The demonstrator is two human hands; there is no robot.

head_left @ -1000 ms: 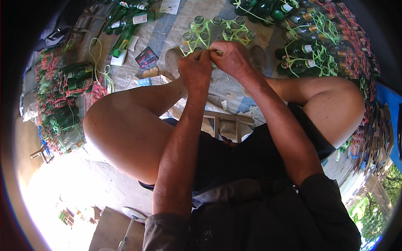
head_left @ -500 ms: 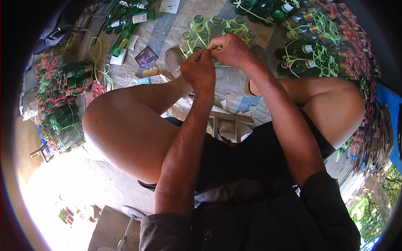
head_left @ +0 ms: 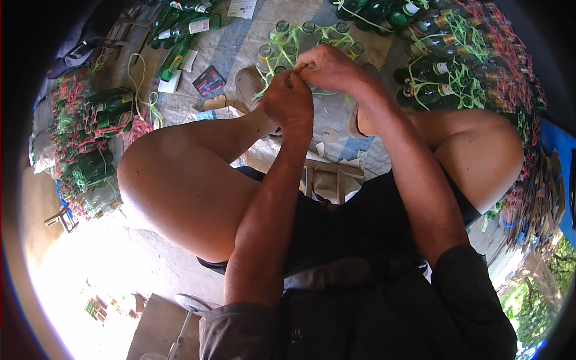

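Between my feet stands a cluster of clear glass bottles (head_left: 309,37), upright with open mouths, laced together with light green plastic string (head_left: 271,58). Over the near side of this cluster both hands meet, fingertip to fingertip. My left hand (head_left: 289,103) is closed in a pinch, and green string shows beside it. My right hand (head_left: 331,71) pinches just above and to the right of it, also at the string. The exact spot where the fingertips grip is mostly hidden by the fingers. Several near bottles are covered by my hands.
Green bottles (head_left: 174,63) lie at the far left. Bundles of bottles tied with green string (head_left: 462,90) are stacked on the right, and others with red string (head_left: 90,132) on the left. A dark printed card (head_left: 209,81) lies near my left shoe (head_left: 247,87).
Both hands have shifted slightly, the left one a little down and to the right, and they stay together. The bottle cluster has tilted or moved very slightly. My legs are nearly unchanged.
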